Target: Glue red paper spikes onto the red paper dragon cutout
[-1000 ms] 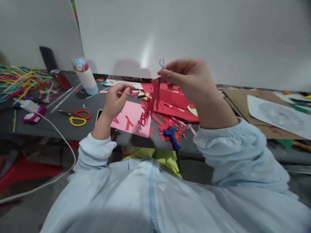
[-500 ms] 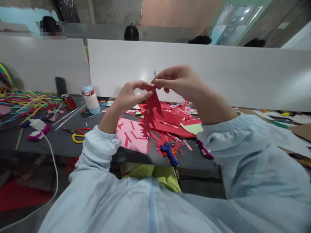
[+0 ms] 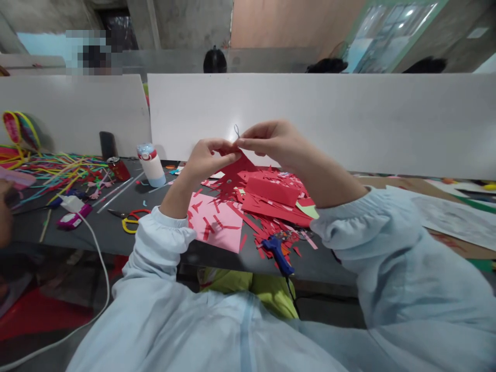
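Note:
My left hand [image 3: 209, 157] pinches the top corner of a red paper cutout [image 3: 237, 166], held up above the table. The cutout has fringed lower edges and a small round light dot. Against that same corner, my right hand [image 3: 275, 139] has thumb and forefinger closed on a thin greyish cord loop [image 3: 236, 129], which sticks up above the fingertips. Whether the cord is fixed to the paper cannot be made out. Below lie a heap of red paper scraps [image 3: 267, 219] and a folded red paper piece [image 3: 273, 191]. A pink sheet [image 3: 222, 238] carries several red strips.
A blue glue gun [image 3: 278, 254] rests near the table's front edge. Scissors [image 3: 130, 223], a bottle [image 3: 153, 170], a red can [image 3: 118, 169] and colourful strips [image 3: 58, 173] are to the left. A white partition [image 3: 310, 113] stands behind. Another person's hand [image 3: 5, 206] shows far left.
Both hands have shifted slightly left and the red cutout has turned. The cord's loop now shows wider. A person's hand has appeared at the left edge, and the view has tilted slightly.

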`<action>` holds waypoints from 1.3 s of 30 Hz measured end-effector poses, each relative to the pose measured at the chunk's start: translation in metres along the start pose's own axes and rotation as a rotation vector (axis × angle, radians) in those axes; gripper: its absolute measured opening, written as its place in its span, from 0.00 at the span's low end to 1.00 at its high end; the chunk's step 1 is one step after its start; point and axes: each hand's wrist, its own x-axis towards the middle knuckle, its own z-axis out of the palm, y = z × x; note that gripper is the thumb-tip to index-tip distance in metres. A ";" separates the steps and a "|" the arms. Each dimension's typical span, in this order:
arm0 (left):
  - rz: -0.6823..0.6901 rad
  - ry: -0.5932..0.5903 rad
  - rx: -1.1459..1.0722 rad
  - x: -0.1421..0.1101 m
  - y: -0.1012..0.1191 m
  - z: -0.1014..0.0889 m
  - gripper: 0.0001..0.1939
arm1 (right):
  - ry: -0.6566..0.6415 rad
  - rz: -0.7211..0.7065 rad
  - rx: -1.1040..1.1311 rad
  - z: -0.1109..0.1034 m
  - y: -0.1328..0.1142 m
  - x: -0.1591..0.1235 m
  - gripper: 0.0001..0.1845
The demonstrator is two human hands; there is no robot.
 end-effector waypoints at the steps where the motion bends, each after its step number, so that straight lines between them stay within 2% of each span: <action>1: -0.010 0.008 -0.017 0.000 -0.001 0.000 0.11 | 0.010 0.008 0.009 0.002 0.001 0.001 0.11; 5: -0.033 -0.020 -0.105 -0.001 -0.005 0.001 0.13 | 0.030 -0.010 0.039 0.006 0.000 0.005 0.12; 8: -0.056 -0.029 -0.115 -0.002 -0.006 0.001 0.11 | 0.026 -0.029 0.065 0.006 -0.003 0.007 0.12; 12: -0.150 -0.013 -0.136 -0.006 -0.005 0.001 0.09 | 0.000 -0.057 0.058 0.002 -0.007 0.010 0.09; 18: -0.208 -0.035 -0.166 -0.013 0.000 -0.001 0.10 | -0.036 -0.139 0.063 -0.009 -0.005 0.016 0.14; 25: -0.226 -0.085 -0.168 -0.021 0.004 -0.006 0.14 | -0.102 -0.071 0.120 -0.015 -0.009 0.019 0.12; 29: -0.174 -0.119 -0.102 -0.017 0.007 -0.010 0.17 | -0.119 -0.043 0.102 -0.014 -0.008 0.024 0.11; 32: -0.092 -0.088 -0.068 -0.008 0.013 -0.011 0.18 | -0.147 -0.034 0.077 -0.013 -0.008 0.026 0.11; 36: -0.026 -0.046 -0.014 0.008 0.020 -0.012 0.12 | -0.154 -0.054 0.090 -0.013 -0.012 0.024 0.14; 39: -0.018 -0.033 0.064 0.018 0.026 -0.012 0.10 | -0.100 -0.055 0.091 -0.014 -0.016 0.021 0.16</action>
